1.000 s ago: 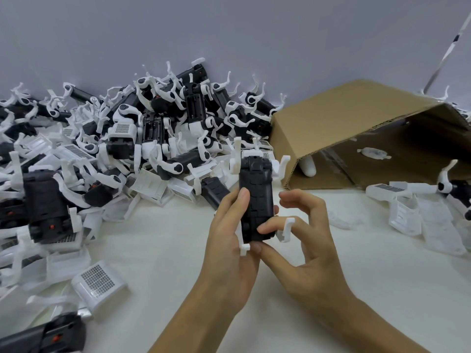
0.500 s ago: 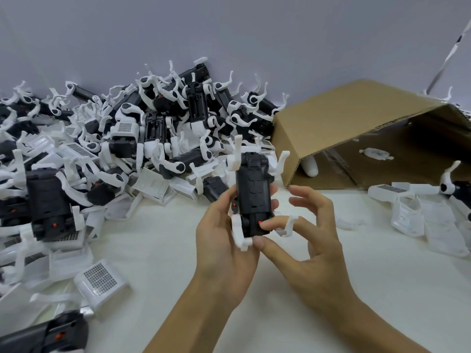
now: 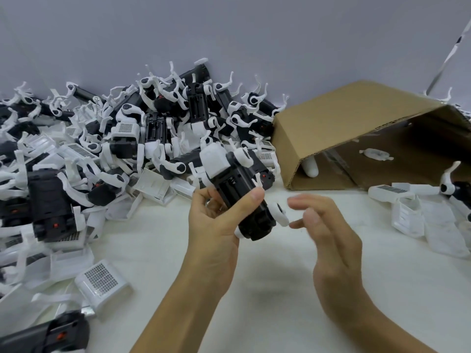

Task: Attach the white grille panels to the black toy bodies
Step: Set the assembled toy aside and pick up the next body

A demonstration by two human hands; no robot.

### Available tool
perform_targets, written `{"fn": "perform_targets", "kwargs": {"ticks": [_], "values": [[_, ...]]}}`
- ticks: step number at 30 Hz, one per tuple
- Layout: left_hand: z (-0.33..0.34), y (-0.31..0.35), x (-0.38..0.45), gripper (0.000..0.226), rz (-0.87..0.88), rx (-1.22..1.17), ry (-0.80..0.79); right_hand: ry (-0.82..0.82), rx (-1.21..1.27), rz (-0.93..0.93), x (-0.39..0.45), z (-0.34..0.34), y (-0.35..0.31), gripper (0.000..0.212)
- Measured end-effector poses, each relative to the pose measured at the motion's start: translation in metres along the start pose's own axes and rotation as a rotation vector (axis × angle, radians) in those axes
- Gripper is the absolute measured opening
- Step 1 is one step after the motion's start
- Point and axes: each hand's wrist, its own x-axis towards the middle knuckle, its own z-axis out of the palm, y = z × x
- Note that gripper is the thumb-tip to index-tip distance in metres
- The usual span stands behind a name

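White counter against a grey wall; parts heaped along the far and left edges.

Left hand grips one black body above the counter's middle, thumb over the top face, fingers curled beneath. Body is tilted, near end toward the right hand. A white panel sits on its far end, seemingly seated; grille face not visible from here. Judgement: the hold steadies the body so the right hand can work the near end or check the fit.

Right hand holds nothing, fingers loosely spread, fingertips just beside the white wheel at the body's near end. Blurred; contact cannot be confirmed.

Counts:
- body in hand: 1
- pile of bodies and panels at the far-left corner: too tangled to count
- loose panel near the left edge, grille up: 1 clear, more around it
- box on its side at the far right edge, mouth toward the viewer: 1, two small white pieces inside
- further white parts at the right edge: several, count unsure
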Motion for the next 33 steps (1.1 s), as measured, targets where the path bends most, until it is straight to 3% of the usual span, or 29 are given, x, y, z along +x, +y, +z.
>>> {"fn": "perform_targets", "kwargs": {"ticks": [3, 6, 10, 12, 14, 18, 21, 24, 29, 31, 33], "values": [[-0.001, 0.005, 0.000, 0.044, -0.067, -0.083, -0.107, -0.049, -0.079, -0.015, -0.005, 0.003, 0.000, 0.019], [-0.005, 0.010, 0.002, 0.022, -0.116, -0.153, -0.182, -0.071, -0.119, 0.028, -0.004, 0.004, 0.002, 0.029], [-0.006, 0.005, 0.003, 0.035, -0.099, -0.087, -0.100, -0.083, -0.071, 0.139, -0.001, 0.003, 0.004, 0.040], [-0.006, 0.000, 0.002, 0.050, -0.101, 0.017, -0.102, -0.073, 0.037, 0.282, 0.000, 0.003, 0.005, 0.055], [-0.003, -0.006, -0.001, 0.046, -0.103, 0.205, -0.144, -0.062, 0.116, 0.395, 0.001, 0.003, 0.007, 0.064], [0.001, -0.011, -0.005, 0.016, -0.041, 0.436, -0.150, -0.017, 0.177, 0.480, 0.005, 0.005, 0.007, 0.055], [-0.003, -0.007, -0.003, 0.004, 0.154, 0.624, -0.157, 0.016, 0.255, 0.551, 0.009, 0.004, 0.009, 0.045], [-0.012, 0.000, 0.005, 0.012, 0.318, 0.677, -0.091, 0.088, 0.264, 0.637, 0.013, 0.001, 0.016, 0.042], [-0.053, 0.014, 0.035, 0.019, 0.587, 0.772, 0.331, 0.112, 0.304, 0.726, 0.017, -0.003, 0.022, 0.038], [-0.076, 0.015, 0.048, 0.039, 0.530, 0.977, 0.386, 0.091, 0.299, 0.730, 0.017, -0.003, 0.023, 0.043], [-0.094, 0.012, 0.060, 0.066, 0.382, 1.262, 0.317, 0.074, 0.294, 0.719, 0.016, -0.003, 0.023, 0.044]]}}
